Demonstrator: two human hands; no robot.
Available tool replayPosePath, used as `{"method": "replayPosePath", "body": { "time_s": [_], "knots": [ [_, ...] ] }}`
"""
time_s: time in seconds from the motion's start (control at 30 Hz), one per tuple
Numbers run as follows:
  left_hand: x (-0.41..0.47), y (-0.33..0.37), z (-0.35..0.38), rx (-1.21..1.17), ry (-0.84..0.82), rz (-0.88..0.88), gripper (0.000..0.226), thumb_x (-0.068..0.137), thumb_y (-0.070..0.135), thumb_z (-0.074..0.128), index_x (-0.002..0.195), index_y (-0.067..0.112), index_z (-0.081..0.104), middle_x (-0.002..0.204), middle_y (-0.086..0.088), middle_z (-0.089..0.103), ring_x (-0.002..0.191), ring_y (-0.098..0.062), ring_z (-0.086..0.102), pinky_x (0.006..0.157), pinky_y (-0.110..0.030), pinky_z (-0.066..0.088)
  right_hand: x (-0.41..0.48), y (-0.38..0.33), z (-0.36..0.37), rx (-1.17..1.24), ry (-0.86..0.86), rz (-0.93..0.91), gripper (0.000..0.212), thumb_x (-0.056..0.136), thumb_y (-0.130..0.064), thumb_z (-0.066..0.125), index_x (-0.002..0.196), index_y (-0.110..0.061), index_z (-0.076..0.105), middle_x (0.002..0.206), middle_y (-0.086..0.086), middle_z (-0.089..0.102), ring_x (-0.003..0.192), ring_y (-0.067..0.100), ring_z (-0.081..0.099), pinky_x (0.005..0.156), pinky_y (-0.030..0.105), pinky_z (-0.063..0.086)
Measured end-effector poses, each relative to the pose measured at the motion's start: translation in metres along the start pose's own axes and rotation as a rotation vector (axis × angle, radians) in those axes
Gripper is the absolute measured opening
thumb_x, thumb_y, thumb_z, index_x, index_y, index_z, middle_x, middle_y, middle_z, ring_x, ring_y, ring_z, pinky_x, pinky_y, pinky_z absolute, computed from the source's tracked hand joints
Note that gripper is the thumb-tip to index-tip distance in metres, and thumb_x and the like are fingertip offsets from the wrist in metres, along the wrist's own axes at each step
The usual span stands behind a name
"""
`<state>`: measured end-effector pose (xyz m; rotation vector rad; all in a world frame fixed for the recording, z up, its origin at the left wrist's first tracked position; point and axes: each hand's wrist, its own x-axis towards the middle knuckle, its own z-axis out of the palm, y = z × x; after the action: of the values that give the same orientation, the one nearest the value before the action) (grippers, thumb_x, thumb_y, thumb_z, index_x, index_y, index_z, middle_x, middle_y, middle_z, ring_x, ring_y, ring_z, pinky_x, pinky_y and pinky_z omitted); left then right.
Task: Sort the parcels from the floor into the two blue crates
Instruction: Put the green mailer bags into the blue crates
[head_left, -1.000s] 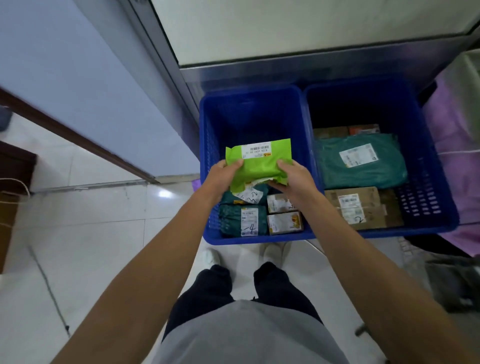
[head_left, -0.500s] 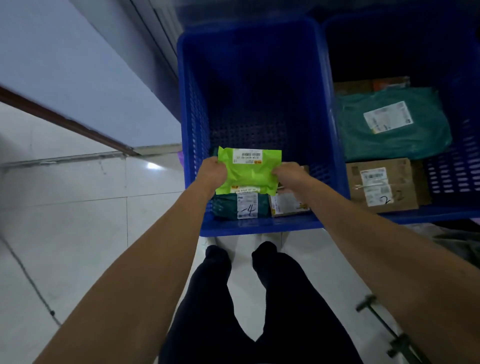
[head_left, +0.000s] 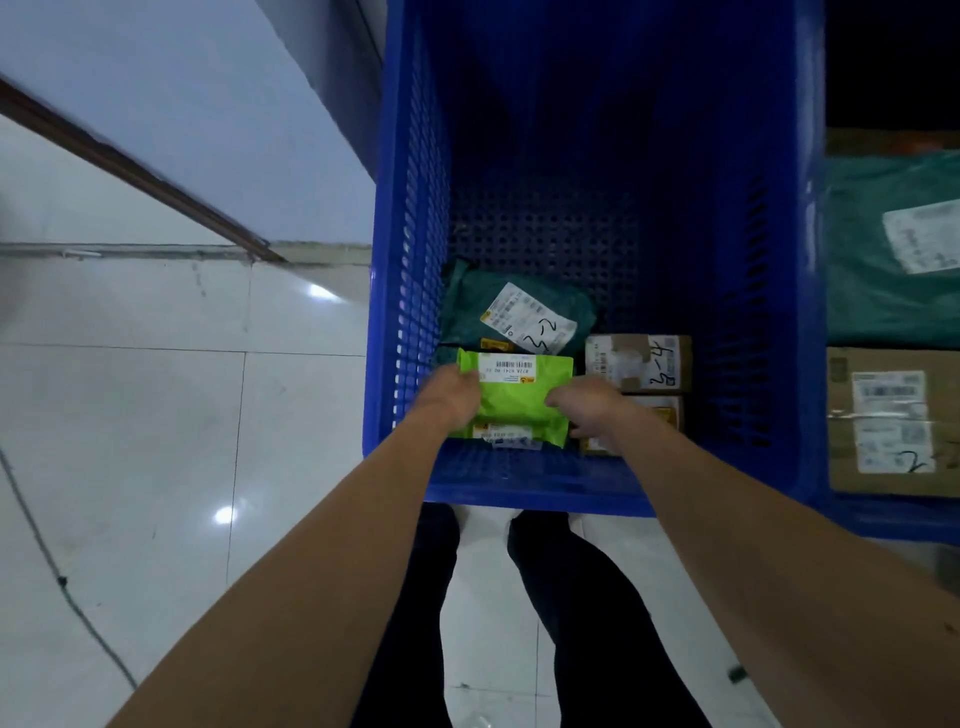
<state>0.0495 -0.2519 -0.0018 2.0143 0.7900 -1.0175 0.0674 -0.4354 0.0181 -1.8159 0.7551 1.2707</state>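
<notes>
Two hands hold one lime-green parcel (head_left: 514, 402) low inside the left crate (head_left: 545, 491), at its near left corner. The parcel is a small, glossy plastic mailer, slightly puffed and creased. A white barcode label (head_left: 506, 370) runs across its far edge, with a small orange-and-yellow mark at the label's corner. Its near edge overlaps another printed label underneath. Whether the parcel rests on what lies below or hangs just above it cannot be told.

The left hand (head_left: 451, 397) grips the parcel's left edge, fingers curled round it, knuckles close to the crate's left wall. The right hand (head_left: 592, 410) holds the right edge, its fingers bent in against the plastic and the back of the hand upward. Both forearms reach forward and down over the crate's near rim, converging on the parcel.

Just beyond the parcel lies a dark green mailer (head_left: 519, 317) with a hand-marked white label. To its right sits a small cardboard box (head_left: 639, 364) with "4" among its written marks. A second box (head_left: 662, 415) is partly hidden by the right hand. The right crate (head_left: 893, 519) stands just beside the left one and holds a large teal mailer (head_left: 857, 291) and a taped cardboard box (head_left: 893, 421) marked "2". Dark trouser legs (head_left: 587, 623) stand on the white tiled floor (head_left: 156, 415) before the crates.
</notes>
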Motion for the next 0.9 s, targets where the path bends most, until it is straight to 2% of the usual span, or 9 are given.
{"method": "replayPosePath", "body": {
  "time_s": [0.07, 0.17, 0.23, 0.33, 0.43, 0.5, 0.7, 0.8, 0.9],
  "knots": [
    [0.004, -0.001, 0.004, 0.027, -0.019, -0.010, 0.052, 0.105, 0.046, 0.034, 0.134, 0.008, 0.052, 0.124, -0.014, 0.059, 0.114, -0.031, 0.057, 0.102, -0.043, 0.046, 0.009, 0.004, 0.004, -0.051, 0.013, 0.001, 0.020, 0.097, -0.009, 0.053, 0.079, -0.011, 0.044, 0.080, 0.011, 0.045, 0.073, 0.023, 0.048, 0.067, 0.037, 0.045],
    [0.006, -0.001, 0.008, 0.095, -0.008, -0.021, 0.059, 0.104, 0.051, 0.030, 0.141, 0.008, 0.047, 0.133, -0.015, 0.055, 0.121, -0.032, 0.053, 0.106, -0.045, 0.043, 0.013, 0.008, 0.010, -0.169, 0.019, -0.034, 0.031, 0.097, -0.007, 0.049, 0.069, -0.015, 0.040, 0.073, 0.004, 0.042, 0.066, 0.017, 0.045, 0.072, 0.033, 0.044],
    [0.007, -0.002, 0.011, 0.141, -0.003, -0.061, 0.065, 0.103, 0.054, 0.028, 0.145, 0.007, 0.044, 0.139, -0.018, 0.052, 0.126, -0.035, 0.051, 0.107, -0.047, 0.043, 0.011, 0.009, 0.014, -0.223, 0.002, -0.048, 0.027, 0.097, -0.007, 0.048, 0.072, -0.014, 0.045, 0.075, 0.001, 0.043, 0.080, 0.022, 0.048, 0.078, 0.029, 0.042],
    [0.007, -0.005, 0.010, 0.166, 0.036, -0.102, 0.060, 0.104, 0.048, 0.027, 0.141, 0.004, 0.047, 0.138, -0.020, 0.053, 0.123, -0.037, 0.052, 0.105, -0.045, 0.043, 0.006, 0.012, 0.015, -0.306, -0.014, -0.056, 0.012, 0.098, -0.009, 0.047, 0.100, -0.005, 0.058, 0.090, 0.009, 0.051, 0.092, 0.023, 0.047, 0.076, 0.028, 0.039],
    [0.005, -0.005, 0.003, 0.168, 0.089, -0.087, 0.051, 0.105, 0.039, 0.026, 0.132, 0.003, 0.051, 0.131, -0.021, 0.056, 0.118, -0.036, 0.054, 0.098, -0.040, 0.044, -0.003, 0.012, 0.010, -0.359, 0.014, -0.060, 0.009, 0.097, -0.011, 0.048, 0.093, -0.005, 0.053, 0.099, 0.011, 0.054, 0.090, 0.024, 0.052, 0.073, 0.028, 0.040],
    [-0.001, -0.002, -0.003, 0.155, 0.094, -0.072, 0.049, 0.106, 0.038, 0.026, 0.132, 0.003, 0.050, 0.130, -0.021, 0.054, 0.117, -0.036, 0.053, 0.093, -0.038, 0.043, -0.011, 0.008, 0.007, -0.400, 0.020, -0.059, 0.008, 0.096, -0.012, 0.049, 0.098, -0.005, 0.053, 0.100, 0.011, 0.054, 0.090, 0.025, 0.053, 0.072, 0.029, 0.041],
    [-0.041, 0.023, -0.025, 0.092, 0.136, 0.008, 0.044, 0.108, 0.028, 0.024, 0.126, 0.000, 0.053, 0.130, -0.025, 0.056, 0.119, -0.040, 0.053, 0.104, -0.048, 0.043, -0.054, -0.005, -0.005, -0.478, 0.032, -0.107, 0.016, 0.096, -0.013, 0.049, 0.107, -0.003, 0.056, 0.104, 0.013, 0.056, 0.091, 0.025, 0.051, 0.074, 0.029, 0.042],
    [-0.083, 0.039, -0.040, 0.086, 0.155, 0.047, 0.042, 0.108, 0.022, 0.024, 0.128, -0.003, 0.053, 0.135, -0.025, 0.054, 0.124, -0.042, 0.051, 0.106, -0.046, 0.040, -0.093, -0.013, -0.014, -0.508, 0.036, -0.127, 0.017, 0.096, -0.013, 0.046, 0.106, -0.002, 0.055, 0.105, 0.015, 0.057, 0.090, 0.025, 0.052, 0.073, 0.029, 0.042],
    [-0.116, 0.047, -0.056, 0.077, 0.180, 0.092, 0.046, 0.109, 0.028, 0.024, 0.126, -0.001, 0.054, 0.133, -0.025, 0.056, 0.122, -0.041, 0.052, 0.103, -0.043, 0.042, -0.129, -0.025, -0.021, -0.514, 0.052, -0.169, 0.013, 0.098, -0.015, 0.047, 0.100, -0.004, 0.053, 0.101, 0.012, 0.055, 0.090, 0.026, 0.053, 0.073, 0.030, 0.043]
  ]
}}
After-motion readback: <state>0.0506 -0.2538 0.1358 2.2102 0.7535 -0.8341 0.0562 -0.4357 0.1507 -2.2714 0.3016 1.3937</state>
